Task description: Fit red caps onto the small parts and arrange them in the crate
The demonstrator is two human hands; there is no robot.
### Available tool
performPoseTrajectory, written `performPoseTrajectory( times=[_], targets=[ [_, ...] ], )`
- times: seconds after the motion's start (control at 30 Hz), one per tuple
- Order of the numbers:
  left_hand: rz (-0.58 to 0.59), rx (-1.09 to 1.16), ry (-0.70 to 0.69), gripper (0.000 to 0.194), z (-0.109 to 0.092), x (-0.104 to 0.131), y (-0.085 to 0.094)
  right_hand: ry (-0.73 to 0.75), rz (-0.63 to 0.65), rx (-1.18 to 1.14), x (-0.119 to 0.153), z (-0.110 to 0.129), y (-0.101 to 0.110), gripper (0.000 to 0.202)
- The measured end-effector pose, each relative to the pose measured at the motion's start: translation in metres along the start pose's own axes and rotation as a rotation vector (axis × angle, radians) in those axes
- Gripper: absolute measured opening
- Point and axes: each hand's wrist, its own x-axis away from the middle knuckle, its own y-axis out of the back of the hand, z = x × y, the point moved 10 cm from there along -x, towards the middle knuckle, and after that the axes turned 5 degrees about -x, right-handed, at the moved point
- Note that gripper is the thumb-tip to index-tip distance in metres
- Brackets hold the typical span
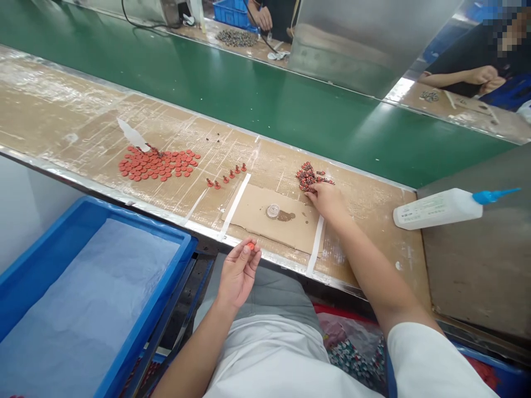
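Note:
My left hand point(239, 276) is closed in a pinch on a small red disc point(251, 245), just off the bench's front edge. My right hand point(329, 200) reaches to the near edge of a pile of small red-and-black parts point(306, 174). Its fingertips are drawn together there, and what lies between them is hidden. Between the hands a cardboard sheet point(257, 205) is taped to the bench, bearing a small clear round cup point(272, 210) beside a dark wet stain. Several red discs with dark upright parts point(226, 179) stand in a slanting row left of the sheet.
Loose red discs point(143, 166) lie spread at left, a white pointed strip point(131, 134) among them. A white bottle with a blue nozzle point(440, 209) lies at right. Beyond runs a green belt point(232, 83); other people work across it. A blue crate point(89, 207) sits at lower left.

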Motion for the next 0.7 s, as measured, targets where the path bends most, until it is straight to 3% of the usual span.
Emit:
performPoseTrajectory(
  times=[0.2,0.37,0.57,0.7],
  targets=[
    [-0.001,-0.004,0.009,0.021,0.001,0.0,0.001,0.104,0.159,0.176,-0.005,0.013,-0.01,0.027],
    [-0.005,-0.006,0.012,0.021,0.001,0.001,0.0,0.191,0.198,0.257,-0.001,0.023,-0.012,0.03],
    [-0.007,0.002,-0.004,0.021,-0.003,0.001,0.002,0.156,0.113,0.059,-0.004,0.018,-0.002,0.03],
    [-0.004,0.005,-0.008,0.022,-0.004,0.0,0.004,0.252,0.094,-0.088,-0.01,0.025,-0.004,0.029]
  ],
)
